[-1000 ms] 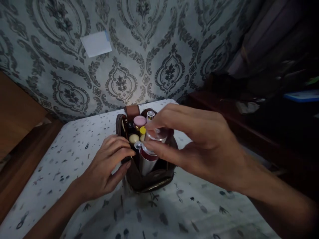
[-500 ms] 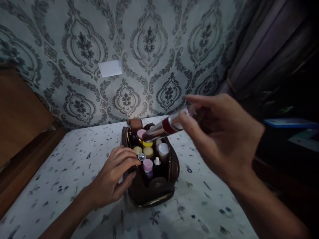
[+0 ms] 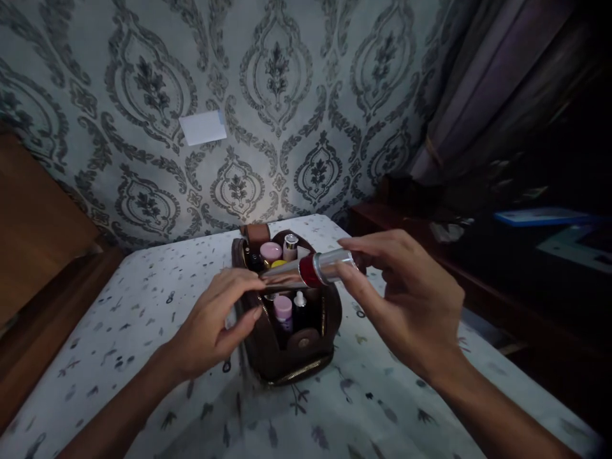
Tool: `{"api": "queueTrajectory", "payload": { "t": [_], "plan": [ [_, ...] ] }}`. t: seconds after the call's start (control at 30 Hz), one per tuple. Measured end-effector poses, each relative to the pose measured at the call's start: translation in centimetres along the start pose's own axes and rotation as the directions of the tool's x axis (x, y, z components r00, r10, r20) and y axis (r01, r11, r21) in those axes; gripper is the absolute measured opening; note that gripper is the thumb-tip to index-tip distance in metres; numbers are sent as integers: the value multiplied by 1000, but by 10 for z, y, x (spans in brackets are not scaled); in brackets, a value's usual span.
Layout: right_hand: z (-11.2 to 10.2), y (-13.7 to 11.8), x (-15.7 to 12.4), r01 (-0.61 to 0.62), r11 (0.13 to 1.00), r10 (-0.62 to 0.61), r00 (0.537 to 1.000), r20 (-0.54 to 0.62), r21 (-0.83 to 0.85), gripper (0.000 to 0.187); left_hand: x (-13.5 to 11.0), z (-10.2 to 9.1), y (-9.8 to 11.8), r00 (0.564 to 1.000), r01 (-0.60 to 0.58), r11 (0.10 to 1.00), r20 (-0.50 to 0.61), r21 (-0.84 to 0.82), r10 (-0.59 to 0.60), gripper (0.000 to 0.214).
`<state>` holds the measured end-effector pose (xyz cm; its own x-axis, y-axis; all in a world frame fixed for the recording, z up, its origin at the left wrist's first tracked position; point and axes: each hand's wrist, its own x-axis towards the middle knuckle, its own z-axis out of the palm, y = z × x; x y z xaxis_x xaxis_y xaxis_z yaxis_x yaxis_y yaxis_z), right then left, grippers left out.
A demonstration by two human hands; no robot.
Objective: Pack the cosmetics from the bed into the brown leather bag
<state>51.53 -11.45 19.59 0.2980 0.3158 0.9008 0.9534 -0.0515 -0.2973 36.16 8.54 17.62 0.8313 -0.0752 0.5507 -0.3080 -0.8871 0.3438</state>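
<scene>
A brown zip pouch (image 3: 291,357) stands open on the patterned tablecloth, packed with several small cosmetic bottles and jars, among them a pink-capped one (image 3: 283,308). My right hand (image 3: 401,296) pinches the cap end of a silver tube with a dark red band (image 3: 306,271), held level just above the pouch. My left hand (image 3: 215,325) rests against the pouch's left side, its fingertips closing on the tube's flat end.
The table (image 3: 143,319) stands against a damask-patterned wall with a white paper note (image 3: 203,127) stuck on it. A wooden panel (image 3: 33,217) is at the left. Dark furniture and a curtain (image 3: 502,95) fill the right.
My right hand has lifted the silver tube out of the pouch, tipped it sideways and brought it down level. My left fingertips have moved from the pouch rim onto the tube's end.
</scene>
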Motion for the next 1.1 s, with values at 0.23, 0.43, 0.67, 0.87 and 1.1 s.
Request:
{"api": "queueTrajectory", "payload": {
  "t": [0.23, 0.43, 0.67, 0.87, 1.1],
  "plan": [
    [4, -15, 13, 1, 981, 5, 999, -33, 193, 19, 53, -7, 15, 986, 70, 993, 144, 98, -84, 31],
    [-2, -7, -35, -273, 930, 188, 929, 320, 247, 27, 55, -13, 9, 979, 204, 945, 41, -254, -200, 35],
    [5, -4, -105, -318, 900, 135, 854, 502, 299, 12, 35, 1, 24, 966, 260, 888, 100, -379, -240, 59],
    [6, -4, -126, -217, 902, 71, 927, 369, 372, 14, 33, 14, 39, 924, 364, 884, 229, -293, -305, 41],
    [7, -2, -135, -204, 910, 87, 946, 314, 361, 20, 46, 15, 50, 837, 430, 891, 434, -145, -333, 16]
  ]
}}
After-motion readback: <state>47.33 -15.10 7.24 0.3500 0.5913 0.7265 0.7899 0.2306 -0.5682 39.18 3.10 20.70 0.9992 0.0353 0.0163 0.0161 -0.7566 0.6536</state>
